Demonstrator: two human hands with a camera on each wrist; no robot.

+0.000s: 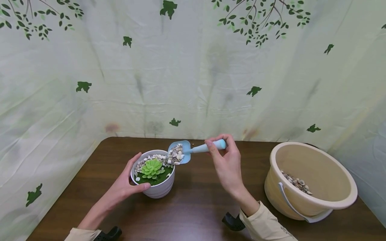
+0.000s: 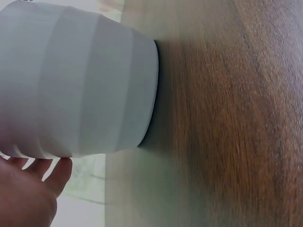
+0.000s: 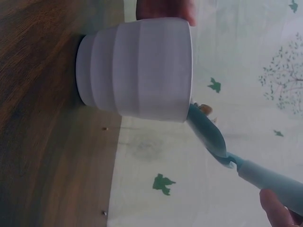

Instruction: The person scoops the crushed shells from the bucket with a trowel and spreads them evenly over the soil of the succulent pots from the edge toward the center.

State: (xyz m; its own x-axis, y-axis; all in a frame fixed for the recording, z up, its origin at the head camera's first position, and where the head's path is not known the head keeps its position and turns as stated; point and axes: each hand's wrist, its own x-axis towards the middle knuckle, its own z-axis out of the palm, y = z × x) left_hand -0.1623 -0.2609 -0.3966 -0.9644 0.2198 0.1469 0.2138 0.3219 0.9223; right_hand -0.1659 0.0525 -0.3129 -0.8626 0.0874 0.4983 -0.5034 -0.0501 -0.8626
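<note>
A white ribbed flowerpot (image 1: 161,191) stands upright on the table, holding a green succulent (image 1: 152,168). Small stones (image 1: 141,164) cover the back and left of its green surface. My left hand (image 1: 125,182) grips the pot from the left, thumb at the front rim; the left wrist view shows fingers (image 2: 59,175) against the pot's side (image 2: 90,80). In my right hand (image 1: 227,164) I hold a light-blue hand trowel (image 1: 186,147) by its handle. Its blade, loaded with pebbles (image 1: 175,154), tilts down at the pot's right rim, as the right wrist view shows of the trowel (image 3: 208,132).
To the right stands a beige bucket (image 1: 313,150) with a pale handle (image 1: 289,202) hanging down its front; pebbles and shells (image 1: 297,182) lie inside it. A leaf-printed cloth (image 1: 193,67) hangs behind the brown table (image 1: 196,207). Tiny stones (image 3: 104,128) lie near the table's back edge.
</note>
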